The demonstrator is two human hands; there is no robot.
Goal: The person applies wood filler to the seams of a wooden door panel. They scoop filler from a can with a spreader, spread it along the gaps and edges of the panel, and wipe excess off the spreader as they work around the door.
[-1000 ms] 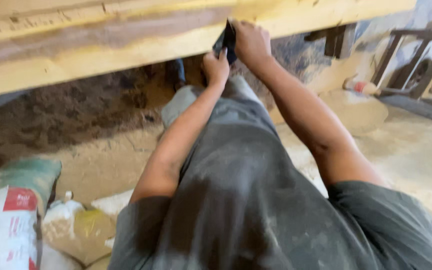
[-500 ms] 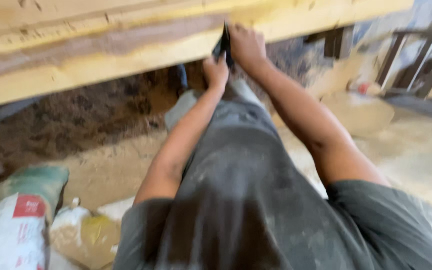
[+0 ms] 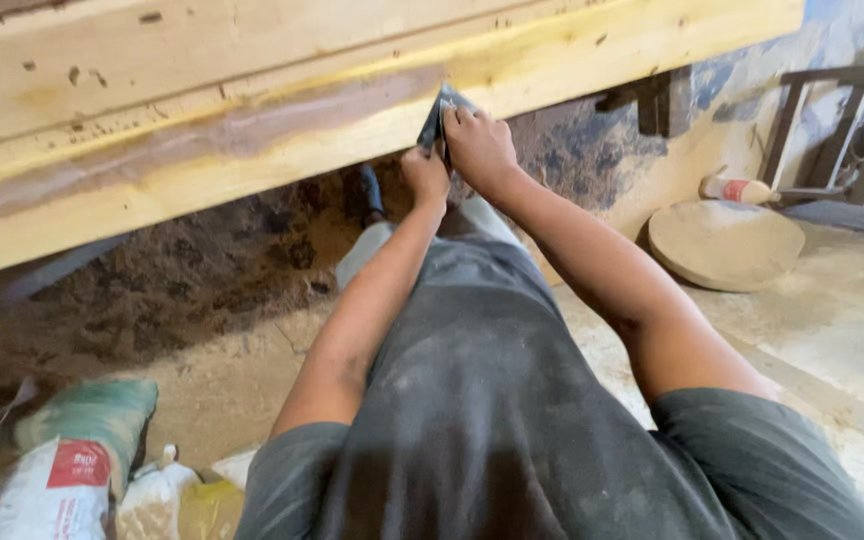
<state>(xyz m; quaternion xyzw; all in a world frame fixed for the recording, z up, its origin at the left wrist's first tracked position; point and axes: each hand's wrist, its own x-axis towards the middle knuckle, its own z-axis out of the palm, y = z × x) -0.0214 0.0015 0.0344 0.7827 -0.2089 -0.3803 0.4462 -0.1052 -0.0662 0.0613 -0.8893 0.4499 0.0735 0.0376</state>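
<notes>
Against the edge of the big wooden beam (image 3: 252, 130), both hands pinch a dark folded sheet (image 3: 436, 118). Fingers of the right hand (image 3: 479, 150) close over its top, and the left hand (image 3: 425, 175) grips it just below, touching.

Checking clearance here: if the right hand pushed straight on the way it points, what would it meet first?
Probably the wooden beam: the right hand already presses a dark sheet against its lower edge.

two hands (image 3: 457, 160), one dark sheet (image 3: 439, 115), one beam (image 3: 252, 120), one round disc (image 3: 724, 243)
</notes>
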